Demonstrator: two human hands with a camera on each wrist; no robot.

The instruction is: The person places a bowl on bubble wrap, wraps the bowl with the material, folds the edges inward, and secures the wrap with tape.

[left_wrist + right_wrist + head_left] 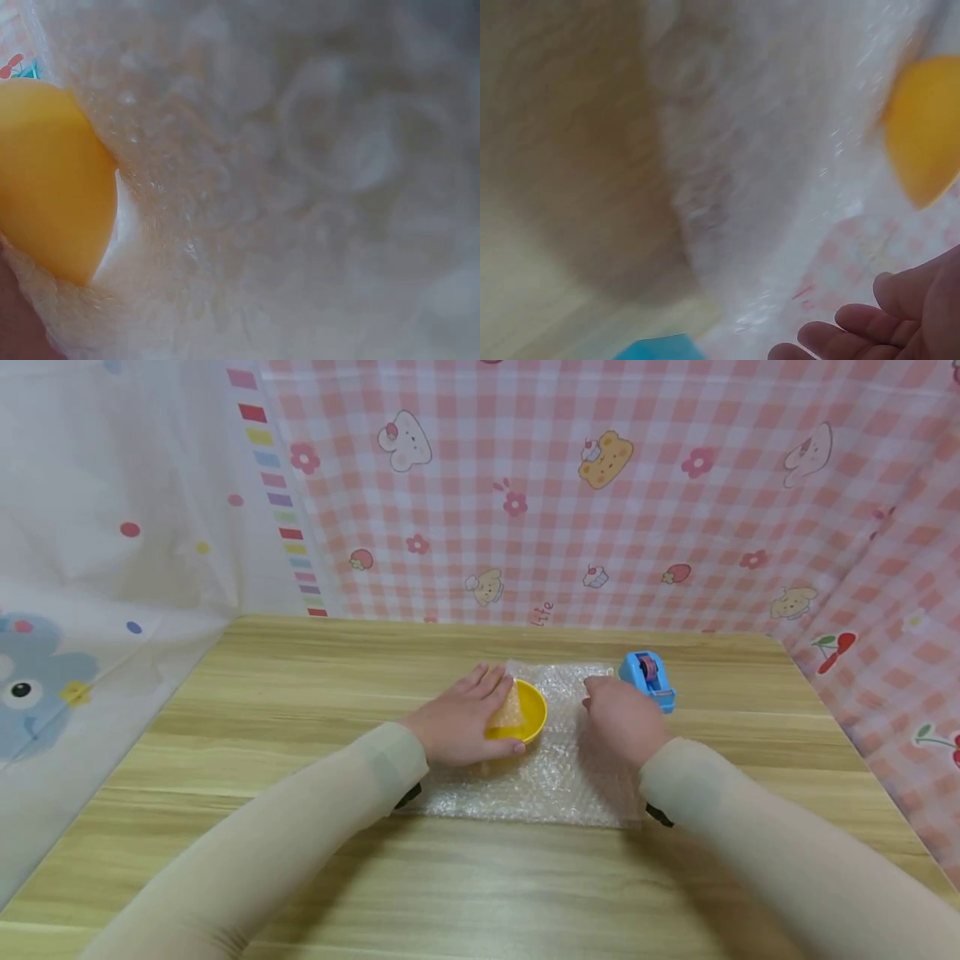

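Note:
A yellow bowl (536, 712) stands on a sheet of clear bubble wrap (525, 793) spread over the table. My left hand (463, 717) rests on the bowl's left side with straight fingers, pressing a folded-over flap of the wrap against it; its thumb lies along the near rim. In the left wrist view the wrap fills most of the picture beside the bowl (56, 180). To the right, my right hand (624, 717) hovers over the wrap's right part. The right wrist view shows its fingers (836, 341) loosely bent, holding nothing, apart from the bowl (926, 127).
A blue tape dispenser (649, 678) with a roll of tape stands just behind the right hand, at the wrap's far right corner. The wooden table (510, 885) ends at a pink checked curtain (465, 510) at the back and a white one at left.

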